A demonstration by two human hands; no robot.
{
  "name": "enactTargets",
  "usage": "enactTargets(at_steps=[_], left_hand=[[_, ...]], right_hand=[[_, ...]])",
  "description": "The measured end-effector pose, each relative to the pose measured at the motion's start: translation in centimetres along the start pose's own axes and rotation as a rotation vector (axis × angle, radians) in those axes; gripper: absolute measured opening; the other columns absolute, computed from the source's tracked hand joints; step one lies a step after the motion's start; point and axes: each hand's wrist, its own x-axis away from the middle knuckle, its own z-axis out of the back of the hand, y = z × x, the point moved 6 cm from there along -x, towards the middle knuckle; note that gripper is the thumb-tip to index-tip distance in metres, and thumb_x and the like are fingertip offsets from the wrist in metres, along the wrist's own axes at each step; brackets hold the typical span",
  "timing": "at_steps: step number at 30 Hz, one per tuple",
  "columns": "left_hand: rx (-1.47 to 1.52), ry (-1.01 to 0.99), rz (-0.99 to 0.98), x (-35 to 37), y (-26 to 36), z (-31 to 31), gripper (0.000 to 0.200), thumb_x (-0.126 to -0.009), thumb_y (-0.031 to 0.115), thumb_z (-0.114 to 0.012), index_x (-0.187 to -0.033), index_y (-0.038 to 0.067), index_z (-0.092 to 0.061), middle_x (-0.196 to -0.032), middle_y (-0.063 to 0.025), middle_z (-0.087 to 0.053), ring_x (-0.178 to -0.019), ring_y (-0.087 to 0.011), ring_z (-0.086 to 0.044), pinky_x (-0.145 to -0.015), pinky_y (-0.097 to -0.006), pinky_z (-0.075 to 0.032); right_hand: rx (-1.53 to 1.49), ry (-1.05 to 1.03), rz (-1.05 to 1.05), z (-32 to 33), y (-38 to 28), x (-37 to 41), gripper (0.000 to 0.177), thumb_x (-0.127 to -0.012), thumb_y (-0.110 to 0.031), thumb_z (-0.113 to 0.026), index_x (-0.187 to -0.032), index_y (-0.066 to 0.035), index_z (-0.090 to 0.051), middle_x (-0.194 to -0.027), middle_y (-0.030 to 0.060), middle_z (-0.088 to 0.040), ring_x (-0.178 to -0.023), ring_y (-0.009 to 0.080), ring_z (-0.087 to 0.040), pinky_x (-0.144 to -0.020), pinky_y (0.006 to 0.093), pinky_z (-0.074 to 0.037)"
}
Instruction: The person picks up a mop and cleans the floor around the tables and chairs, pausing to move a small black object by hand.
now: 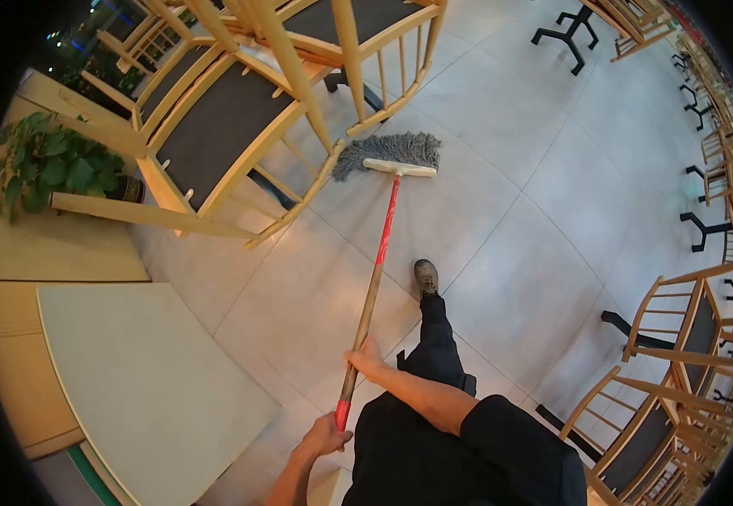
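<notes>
A mop with a wooden handle [368,308] and red sections reaches forward from my body. Its grey string head [404,149], under a cream crossbar, lies spread on the tiled floor. My right hand [368,358] is wrapped round the handle partway up. Lower down, my left hand [324,435] grips the red end of the handle. The left edge of the mop strings meets the rail of an upturned wooden chair [231,126].
Upturned chairs with dark seats fill the upper left, beside a potted plant [63,164]. A pale table [139,379] stands at my left. More upturned chairs [653,438] and black table bases [569,38] line the right. My shoe [425,277] is on the floor [501,278].
</notes>
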Motion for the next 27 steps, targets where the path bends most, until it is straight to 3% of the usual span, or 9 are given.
enactTargets(at_steps=[8,10,14,16,20,25,26,27], left_hand=[[0.033,-0.032,-0.176,-7.1,12.9,0.5,0.021,-0.07,0.009,-0.061,-0.076,0.001,-0.043,-0.061,-0.0054,-0.048,-0.048,-0.0156,-0.055,-0.045,-0.0295,-0.045],[0.012,-0.048,-0.147,-7.2,15.5,0.8,0.021,-0.07,0.009,-0.061,-0.077,0.001,-0.042,-0.061,-0.0053,-0.048,-0.048,-0.0155,-0.054,-0.044,-0.0292,-0.045],[-0.045,-0.064,-0.063,-6.9,18.0,0.3,0.024,-0.071,0.009,-0.062,-0.08,0.001,-0.042,-0.059,-0.0052,-0.049,-0.047,-0.015,-0.054,-0.044,-0.0283,-0.044],[-0.023,-0.094,-0.044,-6.0,20.9,0.4,0.024,-0.071,0.01,-0.063,-0.081,0.001,-0.043,-0.059,-0.0051,-0.049,-0.047,-0.0149,-0.053,-0.045,-0.0282,-0.044],[0.005,-0.138,0.021,-1.1,25.3,0.4,0.026,-0.073,0.011,-0.064,-0.084,-0.001,-0.044,-0.06,-0.0052,-0.05,-0.048,-0.0143,-0.053,-0.046,-0.0281,-0.044],[-0.049,-0.065,0.043,1.8,27.6,2.6,0.024,-0.072,0.01,-0.065,-0.082,0.0,-0.045,-0.059,-0.0031,-0.049,-0.048,-0.0134,-0.052,-0.047,-0.0268,-0.044],[-0.083,-0.07,0.088,1.5,28.2,3.1,0.024,-0.071,0.01,-0.065,-0.082,0.0,-0.045,-0.059,-0.0038,-0.05,-0.048,-0.0137,-0.052,-0.047,-0.0269,-0.044],[-0.122,-0.073,0.122,0.9,29.2,3.6,0.024,-0.071,0.01,-0.065,-0.081,0.0,-0.046,-0.059,-0.0045,-0.051,-0.048,-0.0139,-0.053,-0.047,-0.027,-0.044]], right_hand=[[-0.254,0.226,0.075,8.9,-11.4,-4.5,0.042,-0.065,-0.005,-0.063,-0.098,0.002,-0.039,-0.071,0.0119,-0.051,-0.052,0.0221,-0.054,-0.043,0.034,-0.045],[-0.313,0.217,0.082,10.6,-13.8,-5.3,0.042,-0.067,0.004,-0.058,-0.103,0.001,-0.036,-0.069,0.0093,-0.049,-0.049,0.0183,-0.052,-0.042,0.0319,-0.044],[-0.153,0.25,0.192,12.1,-14.0,-7.7,0.043,-0.067,0.003,-0.058,-0.103,0.002,-0.034,-0.069,0.0089,-0.048,-0.05,0.0177,-0.051,-0.043,0.0317,-0.044],[-0.237,0.166,0.057,13.5,-17.7,-5.0,0.044,-0.067,0.001,-0.06,-0.102,0.003,-0.033,-0.069,0.0086,-0.048,-0.051,0.0183,-0.052,-0.043,0.0316,-0.045],[-0.159,0.111,0.087,15.4,-20.6,-3.2,0.043,-0.068,-0.002,-0.06,-0.1,0.004,-0.033,-0.07,0.0083,-0.048,-0.053,0.0188,-0.053,-0.045,0.0316,-0.045],[-0.347,-0.137,-0.22,14.4,-21.6,-2.5,0.041,-0.068,-0.005,-0.062,-0.093,0.009,-0.033,-0.061,0.0063,-0.045,-0.045,0.0173,-0.048,-0.039,0.0317,-0.042],[-0.396,-0.116,-0.194,15.2,-23.7,-2.2,0.032,-0.067,-0.006,-0.063,-0.082,0.009,-0.039,-0.056,0.007,-0.046,-0.044,0.0178,-0.049,-0.036,0.0313,-0.041],[-0.399,-0.108,-0.189,15.7,-24.6,-2.9,0.032,-0.067,-0.006,-0.063,-0.082,0.009,-0.039,-0.056,0.007,-0.046,-0.044,0.0178,-0.049,-0.036,0.0313,-0.041]])
